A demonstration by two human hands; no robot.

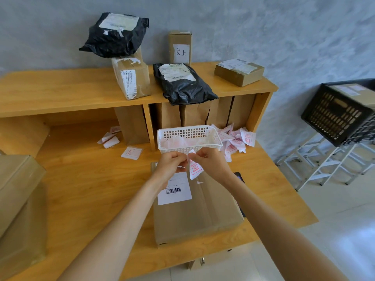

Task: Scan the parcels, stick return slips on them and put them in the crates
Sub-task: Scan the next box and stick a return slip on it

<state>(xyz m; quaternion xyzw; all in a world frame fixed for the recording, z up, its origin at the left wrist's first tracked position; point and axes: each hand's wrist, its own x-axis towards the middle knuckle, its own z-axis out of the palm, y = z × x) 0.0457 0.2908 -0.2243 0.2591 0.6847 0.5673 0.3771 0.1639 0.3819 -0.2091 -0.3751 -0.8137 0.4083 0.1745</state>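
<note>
A flat cardboard parcel [203, 211] with a white barcode label [174, 191] lies on the wooden table in front of me. Above its far end, my left hand [170, 164] and my right hand [211, 163] both pinch a white return slip [194, 168] with red print; the slip hangs down between them. Just behind my hands stands a white plastic basket [188, 136] holding more slips. A black crate [341, 114] with a cardboard parcel inside stands at the right on a white stand.
On the shelf top lie two black bag parcels [182, 84] [115, 35] and three cardboard boxes [132, 78] [239, 72] [180, 47]. Loose slips [237, 138] are heaped right of the basket, others lie left [132, 152]. A large box [20, 203] stands at the left edge. A dark device [239, 177] peeks out beside the parcel.
</note>
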